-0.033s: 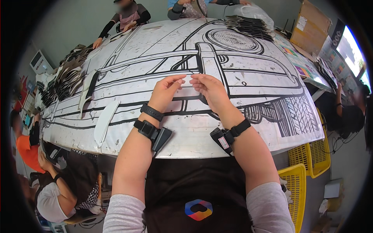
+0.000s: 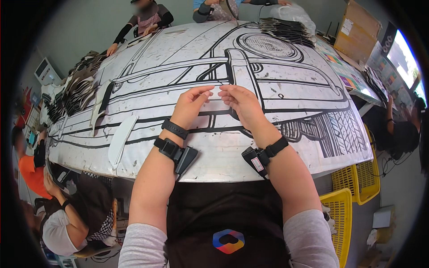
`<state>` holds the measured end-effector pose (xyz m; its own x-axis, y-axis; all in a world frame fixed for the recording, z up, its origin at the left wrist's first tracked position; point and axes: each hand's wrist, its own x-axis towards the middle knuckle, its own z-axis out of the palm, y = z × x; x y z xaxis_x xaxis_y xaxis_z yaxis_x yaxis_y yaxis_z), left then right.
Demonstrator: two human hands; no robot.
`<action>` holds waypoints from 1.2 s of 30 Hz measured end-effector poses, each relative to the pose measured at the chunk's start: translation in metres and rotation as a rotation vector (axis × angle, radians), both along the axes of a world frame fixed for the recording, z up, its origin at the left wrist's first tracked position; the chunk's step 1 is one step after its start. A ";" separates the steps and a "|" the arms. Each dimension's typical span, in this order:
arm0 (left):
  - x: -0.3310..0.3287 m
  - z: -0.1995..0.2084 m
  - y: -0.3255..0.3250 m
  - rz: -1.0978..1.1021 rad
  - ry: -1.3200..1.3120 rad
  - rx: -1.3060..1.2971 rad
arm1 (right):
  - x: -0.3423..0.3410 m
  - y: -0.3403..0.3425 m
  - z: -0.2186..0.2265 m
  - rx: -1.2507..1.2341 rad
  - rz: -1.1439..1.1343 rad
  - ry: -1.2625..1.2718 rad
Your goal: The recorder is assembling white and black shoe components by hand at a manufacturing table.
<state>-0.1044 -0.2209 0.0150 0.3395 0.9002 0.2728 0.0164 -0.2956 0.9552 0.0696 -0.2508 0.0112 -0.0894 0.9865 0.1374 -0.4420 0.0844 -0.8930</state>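
Observation:
Both my hands are raised over the middle of a large table whose white cover [image 2: 295,96] carries black line drawings. My left hand [image 2: 192,103] has its fingers bent, with thumb and index tips close together. Facing it across a narrow gap, my right hand [image 2: 243,103] is curled the same way, thumb and fingertips drawn together. Whether anything small sits between the fingertips of either hand is too fine to make out. On the table left of my left forearm lie thin white curved pieces [image 2: 122,140].
Dark and beige cut pieces [image 2: 73,91] heap up at the left, and a dark stack [image 2: 288,31] lies at the far right. Yellow crates [image 2: 338,214] stand below the right edge. Co-workers [image 2: 143,20] are at the far side and left. A cardboard box [image 2: 357,31] stands at right.

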 end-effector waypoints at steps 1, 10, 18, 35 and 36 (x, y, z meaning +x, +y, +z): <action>-0.001 0.000 0.000 0.001 0.000 0.000 | -0.001 0.000 0.001 -0.001 0.004 -0.016; 0.001 0.005 -0.005 -0.045 -0.064 -0.053 | 0.008 0.004 -0.003 -0.072 0.023 -0.053; 0.001 -0.001 -0.002 -0.104 0.011 0.000 | 0.000 -0.005 0.000 0.084 0.008 -0.049; -0.002 -0.003 -0.001 -0.126 0.156 0.185 | -0.003 -0.004 -0.007 0.299 -0.021 -0.386; -0.003 -0.003 -0.001 -0.105 0.194 0.216 | -0.004 -0.006 -0.006 0.321 -0.045 -0.445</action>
